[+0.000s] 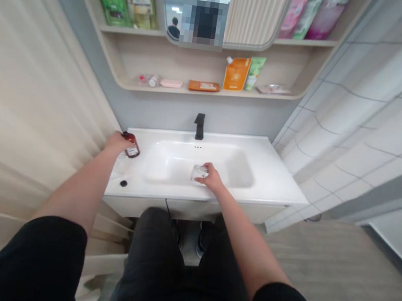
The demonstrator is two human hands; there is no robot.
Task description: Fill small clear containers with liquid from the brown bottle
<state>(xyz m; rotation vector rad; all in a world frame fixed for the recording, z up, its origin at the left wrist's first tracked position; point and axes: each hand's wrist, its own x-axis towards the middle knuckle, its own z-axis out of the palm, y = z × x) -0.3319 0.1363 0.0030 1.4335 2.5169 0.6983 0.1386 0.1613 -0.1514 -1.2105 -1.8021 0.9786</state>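
Observation:
At the left end of the white counter, my left hand (117,142) is closed around a reddish-brown bottle (133,149) with a white label and a dark top. The bottle leans slightly and appears to be at the counter surface. Over the sink basin (162,165), my right hand (212,177) grips a small clear cup (198,172) by its right side. What is inside the cup is too small to make out. A small round black cap (123,183) lies on the counter's front left, nearer me than the bottle. Something clear and faint is beside the bottle, its kind not discernible.
A black faucet (199,126) stands behind the basin. Above it, a shelf (150,88) bears an orange pouch (236,74), a green tube (254,73) and small items. A mirror (256,14) hangs between larger bottles. A cream curtain (48,76) borders the left, white tiles (367,123) the right.

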